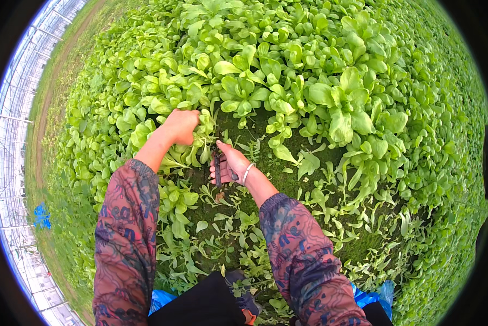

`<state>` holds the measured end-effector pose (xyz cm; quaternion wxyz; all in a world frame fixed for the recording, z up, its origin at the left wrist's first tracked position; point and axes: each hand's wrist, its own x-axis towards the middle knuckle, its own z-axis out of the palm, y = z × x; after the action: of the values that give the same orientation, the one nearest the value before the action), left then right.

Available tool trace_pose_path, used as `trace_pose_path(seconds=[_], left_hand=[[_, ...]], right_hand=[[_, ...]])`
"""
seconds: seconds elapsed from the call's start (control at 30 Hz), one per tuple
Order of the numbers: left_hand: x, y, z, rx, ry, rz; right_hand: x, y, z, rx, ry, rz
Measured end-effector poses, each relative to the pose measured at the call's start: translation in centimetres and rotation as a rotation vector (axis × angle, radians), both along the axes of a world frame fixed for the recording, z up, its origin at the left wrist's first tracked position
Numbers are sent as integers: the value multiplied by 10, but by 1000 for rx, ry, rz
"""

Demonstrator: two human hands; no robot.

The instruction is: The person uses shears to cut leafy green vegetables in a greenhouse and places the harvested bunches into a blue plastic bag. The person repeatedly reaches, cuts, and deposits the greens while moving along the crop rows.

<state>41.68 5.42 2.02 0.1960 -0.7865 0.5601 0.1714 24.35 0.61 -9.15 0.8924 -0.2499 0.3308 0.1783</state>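
My left hand (183,125) is closed around a leafy green plant (205,127) at the near edge of the dense growth. Just to its right, my right hand (231,164) holds dark-handled pruning shears (217,165), palm turned partly up, with the tool pointing away from me towards the plant's base. Leaves hide the tips of the shears. A pale bracelet circles my right wrist. Both forearms wear patterned sleeves with dark elastic cuffs.
Dense leafy plants (346,102) stand ahead and on both sides. Between my arms, mossy soil (244,199) bears small seedlings and cut leaves. Blue plastic (372,295) lies beside my legs, near a dark shoe (244,291). A greenhouse wall (18,122) curves along the left, beside a dirt path.
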Motion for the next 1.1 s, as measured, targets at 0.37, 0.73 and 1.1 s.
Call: trace_pose_path(seconds=[0.37, 0.73, 1.1], left_hand=[[11, 87, 15, -497, 935, 455], [-26, 21, 32, -23, 52, -70], [12, -2, -15, 100, 78, 73]], right_hand=[[-70, 30, 45, -180, 12, -17], [-33, -4, 29, 102, -17, 12], [2, -11, 5, 0, -14, 54]])
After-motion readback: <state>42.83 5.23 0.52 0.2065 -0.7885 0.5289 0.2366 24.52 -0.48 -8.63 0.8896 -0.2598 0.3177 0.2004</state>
